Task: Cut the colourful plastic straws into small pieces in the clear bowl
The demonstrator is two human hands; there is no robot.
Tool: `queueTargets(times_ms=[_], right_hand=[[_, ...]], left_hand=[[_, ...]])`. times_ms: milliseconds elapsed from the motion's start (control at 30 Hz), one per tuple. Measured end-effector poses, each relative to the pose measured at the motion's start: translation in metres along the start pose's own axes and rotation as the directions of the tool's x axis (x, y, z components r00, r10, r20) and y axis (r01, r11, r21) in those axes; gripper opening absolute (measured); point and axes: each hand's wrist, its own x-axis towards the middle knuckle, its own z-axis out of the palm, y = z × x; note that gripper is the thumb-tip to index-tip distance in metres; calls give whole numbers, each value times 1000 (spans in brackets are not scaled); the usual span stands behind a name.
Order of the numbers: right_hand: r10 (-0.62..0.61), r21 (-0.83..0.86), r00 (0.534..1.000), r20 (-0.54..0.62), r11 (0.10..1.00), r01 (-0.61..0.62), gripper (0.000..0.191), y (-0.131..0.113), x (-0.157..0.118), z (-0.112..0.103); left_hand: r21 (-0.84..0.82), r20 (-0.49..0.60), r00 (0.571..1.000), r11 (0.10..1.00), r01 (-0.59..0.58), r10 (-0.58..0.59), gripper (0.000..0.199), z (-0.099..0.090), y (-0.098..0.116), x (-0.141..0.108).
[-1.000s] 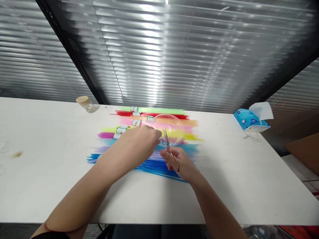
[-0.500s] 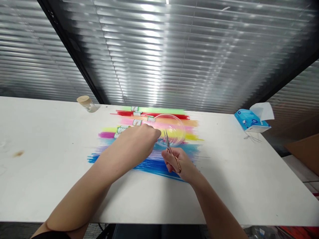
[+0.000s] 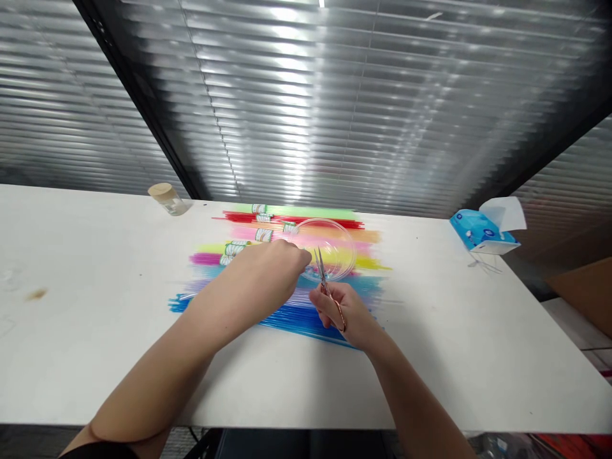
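My right hand (image 3: 342, 309) is closed round the rose-gold handles of a pair of scissors (image 3: 322, 271). The blades point up and away from me, slightly parted, over the near part of a clear round bowl (image 3: 343, 245). Small coloured bits (image 3: 313, 273) lie in the bowl's near side. Left of the blades, my left hand (image 3: 282, 264) is closed with its fingertips by the bowl's rim; anything in its pinch is too small to make out. Beneath both hands are bundles of thin coloured plastic sticks, with blue ones (image 3: 306, 323) nearest me and red ones (image 3: 329, 223) near the back.
A small glass jar with a wooden lid (image 3: 167, 197) stands at the table's back left. A blue and white box (image 3: 482, 233), its flap raised, sits at the right edge. Window blinds (image 3: 296, 102) rise behind the white table (image 3: 86, 344).
My left hand has shifted very slightly to the right. The scissors and my right hand stay almost in the same place.
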Motion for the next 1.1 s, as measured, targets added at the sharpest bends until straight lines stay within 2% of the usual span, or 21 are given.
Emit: queueTargets(times_ms=[367, 700, 1100], right_hand=[[-9, -38, 1000, 6, 999, 9, 56, -4, -1, 1], [25, -2, 1000, 3, 1000, -25, 54, -3, -1, 0], [25, -16, 997, -68, 1000, -26, 57, -2, 1, 0]], left_hand=[[-27, -4, 1000, 1000, -17, 17, 20, 2, 0, 0], [-46, -3, 1000, 999, 7, -7, 30, -1, 3, 0], [-45, -24, 1000, 999, -7, 6, 19, 5, 0, 0]])
